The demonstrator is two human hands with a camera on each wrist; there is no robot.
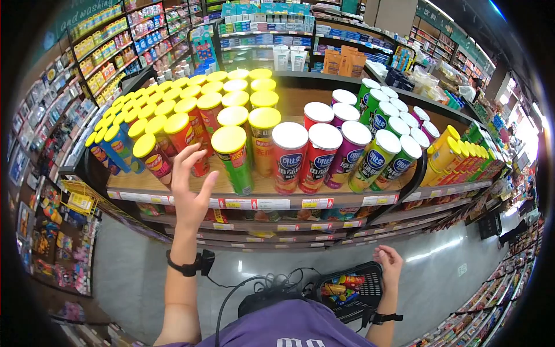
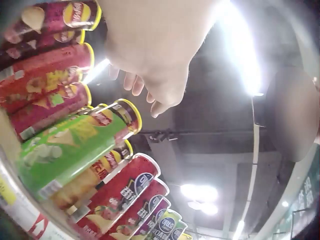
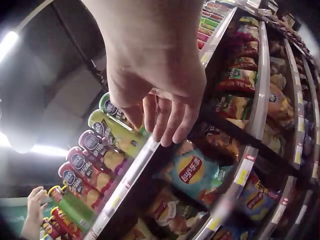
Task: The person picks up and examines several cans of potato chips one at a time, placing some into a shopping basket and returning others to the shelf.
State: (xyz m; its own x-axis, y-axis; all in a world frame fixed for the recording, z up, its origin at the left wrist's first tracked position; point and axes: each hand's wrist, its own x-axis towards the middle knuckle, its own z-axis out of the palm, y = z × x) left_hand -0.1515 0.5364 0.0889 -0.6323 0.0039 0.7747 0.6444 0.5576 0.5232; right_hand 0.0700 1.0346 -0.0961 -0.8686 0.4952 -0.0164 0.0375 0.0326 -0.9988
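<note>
Canister [image 1: 238, 173] (green, yellow lid) stood upright at shelf [image 1: 350, 202] front | left hand [image 1: 193, 188] open beside it, right hand [image 1: 390, 266] relaxed, empty | likely light, stiff, slick, crushable contents; mid-body seemed best grip

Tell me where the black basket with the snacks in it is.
In the head view, the basket is low and right of centre, just left of the right hand, between the purple shirt and the shelf.
</note>
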